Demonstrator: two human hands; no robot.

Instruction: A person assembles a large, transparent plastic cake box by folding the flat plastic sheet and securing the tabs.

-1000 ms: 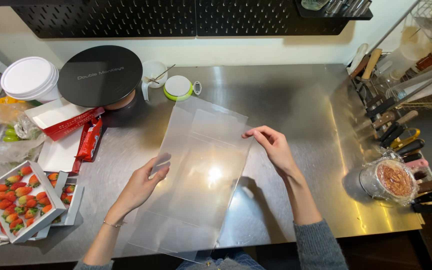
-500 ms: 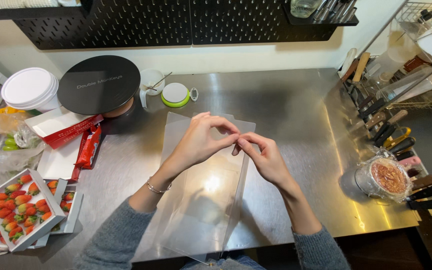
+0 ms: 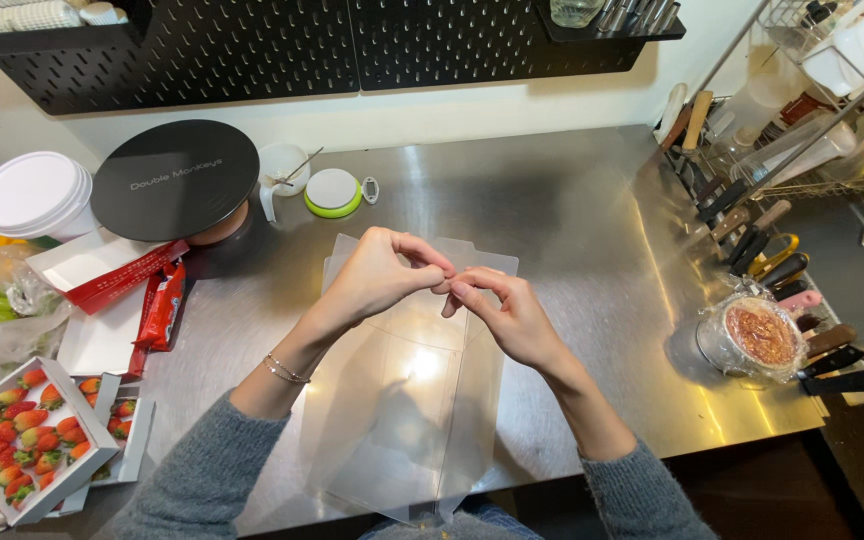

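Right now my left hand (image 3: 377, 275) and right hand (image 3: 507, 315) meet fingertip to fingertip, both pinched on the top edge of the clear plastic sheet (image 3: 402, 400), which lies folded mid-counter on the steel table (image 3: 572, 210), strawberry box (image 3: 22, 440) far left

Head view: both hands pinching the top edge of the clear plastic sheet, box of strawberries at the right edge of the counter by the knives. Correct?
Not quite. In the head view the box of strawberries sits at the left edge of the counter, not by the knives on the right. The rest holds: left hand and right hand pinch the clear plastic sheet at its top edge.
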